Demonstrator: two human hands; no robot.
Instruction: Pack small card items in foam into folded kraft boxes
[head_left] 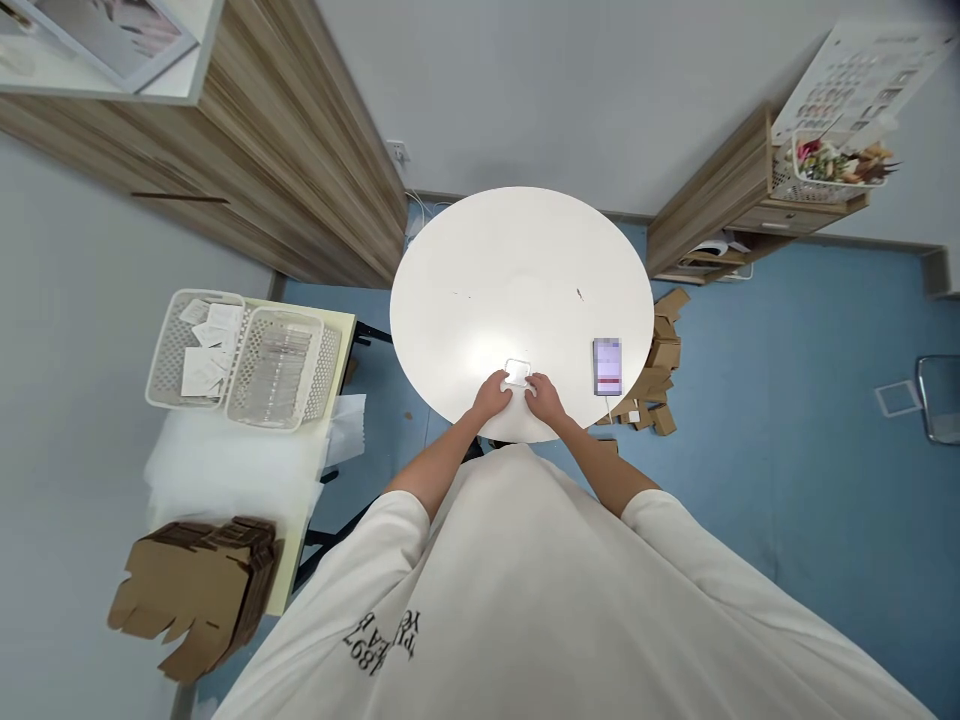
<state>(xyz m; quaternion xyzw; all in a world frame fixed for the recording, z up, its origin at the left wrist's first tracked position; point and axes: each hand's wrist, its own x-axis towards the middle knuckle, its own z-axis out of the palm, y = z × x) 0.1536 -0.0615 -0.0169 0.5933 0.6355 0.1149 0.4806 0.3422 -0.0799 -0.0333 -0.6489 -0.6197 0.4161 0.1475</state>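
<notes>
On the near part of a round white table [517,250] lies a small, flat, squarish clear-and-white piece [517,372], perhaps a clear case; its exact kind is too small to tell. My left hand [493,394] grips its left near side, with thumb and fingers closed at the edge. Opposite it, my right hand [544,398] holds the right near side in the same way. Both hands rest close to the table's front edge. The piece's near edge is partly hidden by my fingertips.
A phone [607,367] with a lit screen and a cable lies at the right. Left stands a side table with white baskets [196,350], plastic wrap [225,470] and flattened cardboard boxes [195,590]. More cardboard boxes [660,370] lie on the floor beyond the table's right edge.
</notes>
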